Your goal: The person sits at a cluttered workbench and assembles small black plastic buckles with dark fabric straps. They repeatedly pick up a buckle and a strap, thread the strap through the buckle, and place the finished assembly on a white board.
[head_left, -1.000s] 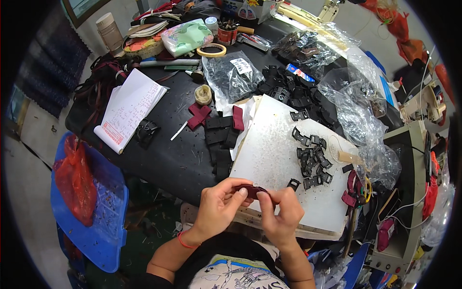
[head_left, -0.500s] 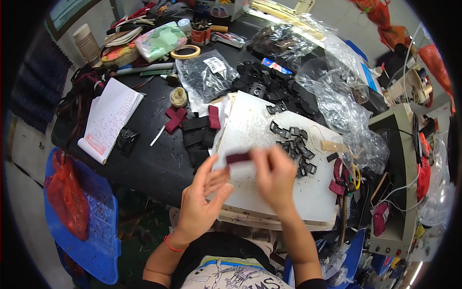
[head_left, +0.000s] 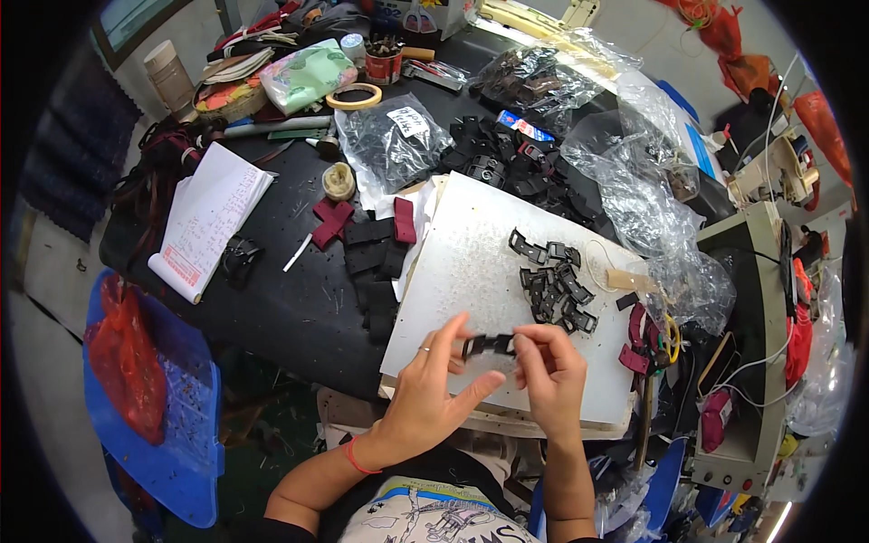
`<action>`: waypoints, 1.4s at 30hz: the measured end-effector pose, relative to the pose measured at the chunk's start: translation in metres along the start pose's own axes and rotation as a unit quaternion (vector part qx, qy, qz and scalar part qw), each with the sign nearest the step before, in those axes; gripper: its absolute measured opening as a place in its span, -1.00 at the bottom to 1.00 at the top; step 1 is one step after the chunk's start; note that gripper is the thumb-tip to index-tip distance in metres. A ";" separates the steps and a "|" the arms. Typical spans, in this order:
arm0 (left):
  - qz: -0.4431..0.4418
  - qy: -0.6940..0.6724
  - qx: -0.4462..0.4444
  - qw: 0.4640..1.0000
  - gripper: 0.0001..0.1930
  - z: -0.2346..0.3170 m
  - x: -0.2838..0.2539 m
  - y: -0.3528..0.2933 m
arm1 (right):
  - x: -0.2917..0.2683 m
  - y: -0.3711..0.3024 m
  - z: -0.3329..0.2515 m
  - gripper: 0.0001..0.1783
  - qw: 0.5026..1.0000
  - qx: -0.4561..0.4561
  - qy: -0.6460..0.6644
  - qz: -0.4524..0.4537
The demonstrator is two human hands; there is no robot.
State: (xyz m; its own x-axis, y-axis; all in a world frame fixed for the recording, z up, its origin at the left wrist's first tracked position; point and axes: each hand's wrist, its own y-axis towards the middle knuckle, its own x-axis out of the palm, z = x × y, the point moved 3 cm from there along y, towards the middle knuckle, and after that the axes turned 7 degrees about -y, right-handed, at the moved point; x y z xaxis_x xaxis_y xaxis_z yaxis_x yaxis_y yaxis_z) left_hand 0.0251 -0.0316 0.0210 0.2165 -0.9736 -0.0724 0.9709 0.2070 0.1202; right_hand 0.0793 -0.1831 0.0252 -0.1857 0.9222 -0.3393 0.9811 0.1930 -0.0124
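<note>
A black plastic buckle [head_left: 490, 345] is between my two hands, above the near part of a white board [head_left: 444, 271]. My right hand [head_left: 554, 373] pinches its right end between thumb and fingers. My left hand [head_left: 433, 385] is at the other end, fingers stretched close to or touching the buckle, thumb spread apart below. Several loose black buckles [head_left: 557, 281] lie in a cluster on the right half of the board.
Beyond the board is a heap of black buckled pieces [head_left: 507, 163]. Black webbing pieces [head_left: 373, 262] and burgundy ones [head_left: 332, 222] lie left of it, near a notepad [head_left: 213, 208]. Clear plastic bags [head_left: 647, 190] spread at the right. A blue chair [head_left: 195, 434] stands at the lower left.
The burgundy strip has left my right hand, which now holds a black buckle. The buckle at the board's far edge is gone. Both hands moved nearer and to the right.
</note>
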 end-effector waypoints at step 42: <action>-0.224 -0.312 -0.347 0.856 -0.74 -0.013 -0.061 -0.001 | 0.040 -0.011 -0.052 -0.63 0.875 -0.409 -0.196 -0.168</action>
State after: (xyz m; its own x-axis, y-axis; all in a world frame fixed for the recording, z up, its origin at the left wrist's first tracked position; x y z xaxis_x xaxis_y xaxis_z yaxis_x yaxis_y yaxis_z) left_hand 0.0122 0.0284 0.0125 -0.0798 -0.7874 0.6112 0.8156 -0.4041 -0.4141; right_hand 0.0583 -0.1309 0.0611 -0.2667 0.6119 -0.7446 0.4786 0.7547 0.4488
